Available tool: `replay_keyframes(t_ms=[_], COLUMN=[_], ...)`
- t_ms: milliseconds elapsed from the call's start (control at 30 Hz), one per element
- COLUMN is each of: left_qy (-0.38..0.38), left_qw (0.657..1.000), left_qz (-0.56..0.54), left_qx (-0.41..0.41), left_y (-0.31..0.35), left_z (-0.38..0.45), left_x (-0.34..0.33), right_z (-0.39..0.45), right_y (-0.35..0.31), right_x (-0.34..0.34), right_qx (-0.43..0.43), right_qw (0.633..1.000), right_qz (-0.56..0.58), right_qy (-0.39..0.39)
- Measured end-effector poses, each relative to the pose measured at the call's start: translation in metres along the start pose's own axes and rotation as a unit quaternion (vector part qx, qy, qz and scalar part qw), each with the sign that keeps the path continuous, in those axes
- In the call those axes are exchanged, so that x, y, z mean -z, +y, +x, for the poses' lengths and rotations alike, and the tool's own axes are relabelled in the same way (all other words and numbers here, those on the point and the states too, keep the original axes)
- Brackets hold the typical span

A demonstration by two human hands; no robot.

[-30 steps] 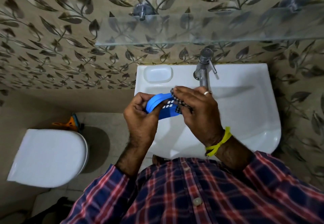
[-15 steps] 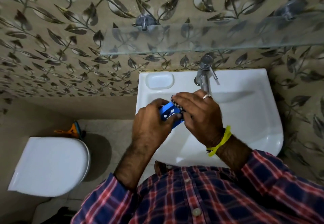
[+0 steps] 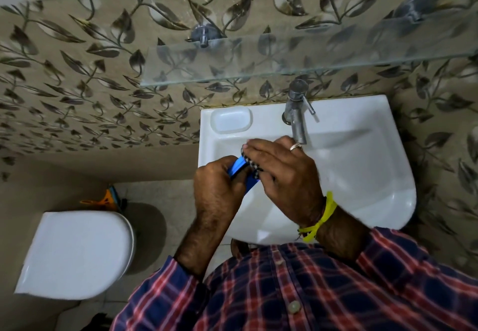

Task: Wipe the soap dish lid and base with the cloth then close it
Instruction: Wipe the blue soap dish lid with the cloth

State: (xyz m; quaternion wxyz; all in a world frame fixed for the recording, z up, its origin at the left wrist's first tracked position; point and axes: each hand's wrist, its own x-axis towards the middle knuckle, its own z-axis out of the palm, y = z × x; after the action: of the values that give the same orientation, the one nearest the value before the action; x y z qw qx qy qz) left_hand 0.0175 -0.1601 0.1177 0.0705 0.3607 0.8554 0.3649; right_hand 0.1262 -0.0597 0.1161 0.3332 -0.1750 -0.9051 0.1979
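Over the left side of the white sink point(image 3: 367, 165) I hold a blue soap dish point(image 3: 239, 166). My left hand point(image 3: 218, 188) grips it from the left and hides most of it; only a thin blue edge and a lower corner show. Whether this is the lid, the base or both, I cannot tell. My right hand point(image 3: 282, 172) presses a black-and-white checked cloth point(image 3: 252, 163) against the dish from the right, with the fingers lying flat over it. Little of the cloth shows under the fingers.
A steel tap point(image 3: 296, 112) stands just behind my right hand. A moulded soap recess point(image 3: 231, 120) sits at the sink's back left. A glass shelf point(image 3: 297, 56) juts from the leaf-patterned wall above. A closed white toilet point(image 3: 77, 253) is at lower left, with an orange object point(image 3: 106, 198) behind it.
The dish has turned in my left hand, so its slotted face no longer shows, only an edge. My left hand closed further around it. The camera tilted slightly; both hands stay over the sink.
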Motion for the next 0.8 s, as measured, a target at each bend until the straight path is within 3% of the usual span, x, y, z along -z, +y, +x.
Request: replay_keyframes(t_ms=[167,300,433,600,733,800], left_qy=[0.037,0.054,0.069,-0.092,-0.049,-0.023], left_qw=[0.998,0.994,0.980,0.989,0.988,0.985], left_qz=[-0.045,-0.095,-0.169,-0.055,-0.085,-0.121], left_qx=[0.006,0.033,0.082,0.099,0.123,0.123], left_y=[0.001,-0.003,0.004,0.008,0.014,0.016], left_z=[-0.001,-0.002,-0.004,0.013,0.022,0.017], left_x=[-0.006,-0.011,-0.015,-0.017,-0.010,-0.007], right_z=[0.004,0.005,0.005,0.016,0.027,0.022], right_y=[0.014,0.006,0.016,0.016,0.012,0.021], right_x=[0.005,-0.001,0.003,0.006,0.006,0.009], right_qx=[-0.115,-0.085,-0.124,-0.009,0.050,0.028], right_qw=[0.993,0.996,0.991,1.000,0.999,1.000], right_qz=[0.033,0.023,0.038,-0.022,-0.015,-0.007], right_qy=[0.013,0.002,0.033,-0.002,0.009,0.006])
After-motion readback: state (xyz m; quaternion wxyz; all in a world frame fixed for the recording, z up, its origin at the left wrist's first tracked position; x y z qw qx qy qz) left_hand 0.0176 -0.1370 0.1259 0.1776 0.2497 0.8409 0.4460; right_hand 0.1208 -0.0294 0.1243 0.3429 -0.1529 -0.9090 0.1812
